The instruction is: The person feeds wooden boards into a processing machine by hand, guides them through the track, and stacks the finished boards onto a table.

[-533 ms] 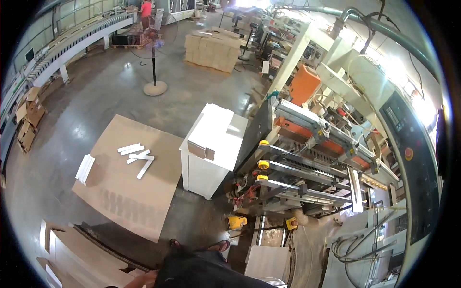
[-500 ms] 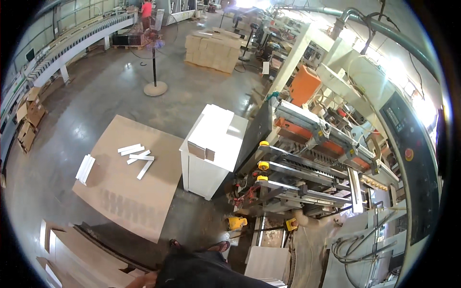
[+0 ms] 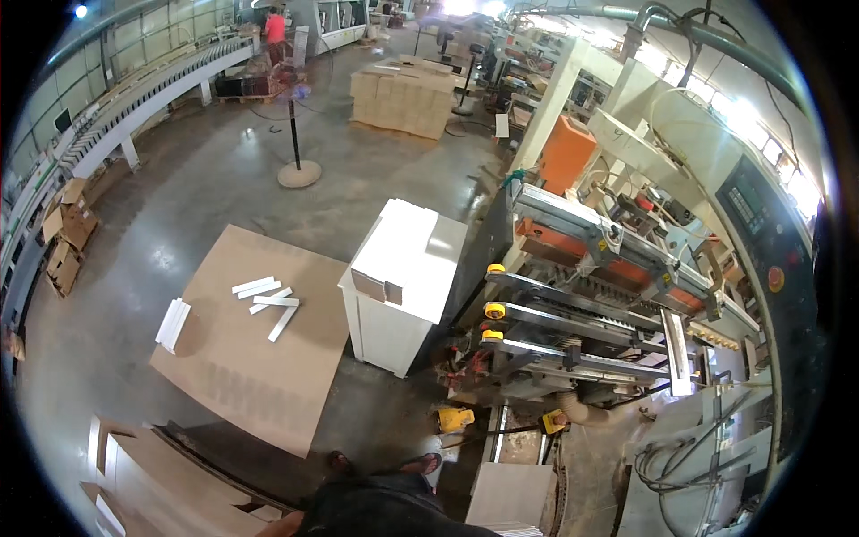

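At the lower edge, a small part of my left hand or wrist (image 3: 284, 525) shows beside my dark clothing; its fingers are hidden. It is nearest to the brown and white boards (image 3: 170, 483) stacked at the lower left. My right hand is out of view. Ahead on the floor lies a brown sheet (image 3: 309, 268), with several loose white strips (image 3: 283, 302) scattered on it. A small bundle of white strips (image 3: 174, 324) rests at its left edge. To the right of the sheet stands a white panel stack (image 3: 385, 340), with a cardboard piece (image 3: 376, 288) on top.
A machine with rails and yellow rollers (image 3: 495, 311) fills the right side, its control panel (image 3: 752, 215) at the far right. Yellow foot pedals (image 3: 455, 420) sit on the floor. Further off are a fan stand (image 3: 298, 174), a board pile (image 3: 401, 103) and a person in red (image 3: 275, 31).
My view has turned slightly, so the whole scene sits a little further right and lower. The strips and boards lie as before.
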Action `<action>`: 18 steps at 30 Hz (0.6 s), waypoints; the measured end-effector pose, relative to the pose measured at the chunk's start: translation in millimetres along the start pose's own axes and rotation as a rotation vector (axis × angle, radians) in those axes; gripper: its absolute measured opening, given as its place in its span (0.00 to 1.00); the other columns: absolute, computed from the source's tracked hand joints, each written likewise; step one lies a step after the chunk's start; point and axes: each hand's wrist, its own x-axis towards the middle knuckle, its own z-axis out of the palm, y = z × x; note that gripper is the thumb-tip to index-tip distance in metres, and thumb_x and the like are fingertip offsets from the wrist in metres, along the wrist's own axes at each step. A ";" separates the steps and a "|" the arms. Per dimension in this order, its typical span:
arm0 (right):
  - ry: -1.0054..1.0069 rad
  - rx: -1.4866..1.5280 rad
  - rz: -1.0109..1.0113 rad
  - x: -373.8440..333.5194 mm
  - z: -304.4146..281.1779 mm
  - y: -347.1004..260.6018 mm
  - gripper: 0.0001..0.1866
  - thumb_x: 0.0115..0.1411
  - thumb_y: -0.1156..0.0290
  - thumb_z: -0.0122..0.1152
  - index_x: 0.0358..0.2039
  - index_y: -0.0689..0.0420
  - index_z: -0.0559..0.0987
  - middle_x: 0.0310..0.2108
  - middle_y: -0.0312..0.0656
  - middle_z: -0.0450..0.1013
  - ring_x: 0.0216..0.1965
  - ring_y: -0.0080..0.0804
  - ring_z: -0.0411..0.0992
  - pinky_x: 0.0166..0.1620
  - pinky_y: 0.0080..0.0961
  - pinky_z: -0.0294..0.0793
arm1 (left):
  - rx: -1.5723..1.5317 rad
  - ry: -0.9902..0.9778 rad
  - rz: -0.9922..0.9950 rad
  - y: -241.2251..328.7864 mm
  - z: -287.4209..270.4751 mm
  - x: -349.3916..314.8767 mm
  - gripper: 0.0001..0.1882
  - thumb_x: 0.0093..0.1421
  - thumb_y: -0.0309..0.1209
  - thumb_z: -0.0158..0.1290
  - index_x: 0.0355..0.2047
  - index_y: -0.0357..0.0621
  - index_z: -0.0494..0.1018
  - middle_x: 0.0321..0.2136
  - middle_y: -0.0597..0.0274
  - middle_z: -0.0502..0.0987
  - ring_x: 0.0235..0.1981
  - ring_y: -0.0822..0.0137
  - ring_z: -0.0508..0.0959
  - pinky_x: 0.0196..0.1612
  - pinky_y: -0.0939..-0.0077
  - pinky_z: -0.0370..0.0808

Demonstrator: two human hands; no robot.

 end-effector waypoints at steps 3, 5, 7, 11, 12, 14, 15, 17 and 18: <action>-0.003 -0.006 0.000 -3.3 1.4 4.4 0.16 0.57 0.61 0.61 0.41 0.60 0.78 0.36 0.44 0.78 0.40 0.33 0.74 0.43 0.31 0.73 | 0.018 -0.007 -0.003 0.1 -0.8 -2.9 0.16 0.59 0.35 0.54 0.44 0.37 0.75 0.41 0.51 0.78 0.44 0.52 0.77 0.46 0.55 0.72; -0.005 -0.013 -0.008 -3.3 0.3 6.0 0.17 0.57 0.61 0.61 0.41 0.59 0.78 0.36 0.44 0.78 0.40 0.33 0.74 0.42 0.31 0.73 | 0.033 -0.007 -0.009 0.0 0.1 -2.7 0.17 0.59 0.35 0.54 0.44 0.36 0.75 0.41 0.51 0.78 0.44 0.52 0.76 0.46 0.55 0.71; -0.006 -0.006 -0.011 -3.7 2.0 5.3 0.17 0.57 0.60 0.62 0.40 0.59 0.77 0.36 0.44 0.78 0.40 0.33 0.74 0.42 0.31 0.73 | 0.055 -0.011 -0.010 -1.0 -1.2 -2.8 0.17 0.59 0.36 0.54 0.44 0.36 0.75 0.41 0.50 0.78 0.44 0.52 0.76 0.46 0.54 0.71; -0.009 -0.020 -0.019 -6.6 8.0 11.7 0.17 0.56 0.59 0.63 0.40 0.59 0.77 0.35 0.44 0.78 0.40 0.33 0.74 0.42 0.32 0.72 | 0.097 -0.019 0.000 -2.0 1.1 -7.7 0.18 0.59 0.37 0.55 0.45 0.35 0.74 0.41 0.50 0.77 0.45 0.52 0.75 0.47 0.53 0.70; -0.010 -0.025 -0.015 -10.2 10.5 12.3 0.17 0.56 0.59 0.63 0.40 0.59 0.77 0.35 0.44 0.78 0.40 0.33 0.74 0.42 0.32 0.72 | 0.110 -0.026 0.002 -6.0 1.3 -11.4 0.18 0.60 0.37 0.55 0.45 0.35 0.74 0.41 0.50 0.77 0.45 0.52 0.75 0.47 0.53 0.70; -0.010 -0.037 -0.018 -9.8 11.8 13.5 0.18 0.56 0.58 0.63 0.40 0.59 0.77 0.35 0.44 0.78 0.40 0.33 0.74 0.42 0.32 0.72 | 0.140 -0.037 0.013 -9.1 1.7 -11.7 0.19 0.60 0.37 0.55 0.45 0.35 0.74 0.41 0.50 0.77 0.45 0.51 0.75 0.47 0.52 0.69; -0.009 -0.044 -0.024 -9.4 11.8 15.2 0.18 0.56 0.58 0.63 0.40 0.58 0.77 0.35 0.44 0.78 0.40 0.33 0.74 0.42 0.32 0.72 | 0.160 -0.044 0.023 -10.0 4.6 -12.6 0.19 0.60 0.38 0.55 0.45 0.35 0.73 0.41 0.49 0.77 0.45 0.51 0.74 0.47 0.52 0.69; -0.012 -0.049 -0.028 -11.5 13.8 17.2 0.18 0.56 0.58 0.64 0.39 0.58 0.77 0.35 0.44 0.78 0.40 0.34 0.73 0.42 0.32 0.72 | 0.221 -0.067 0.037 -14.0 8.3 -18.2 0.20 0.60 0.38 0.55 0.45 0.34 0.73 0.41 0.49 0.76 0.45 0.51 0.74 0.47 0.52 0.69; -0.012 -0.049 -0.032 -11.2 14.3 18.0 0.18 0.56 0.57 0.64 0.39 0.58 0.77 0.35 0.44 0.77 0.40 0.34 0.73 0.42 0.32 0.72 | 0.264 -0.083 0.050 -15.9 8.2 -20.8 0.20 0.60 0.38 0.55 0.45 0.34 0.73 0.41 0.49 0.76 0.46 0.51 0.74 0.47 0.51 0.68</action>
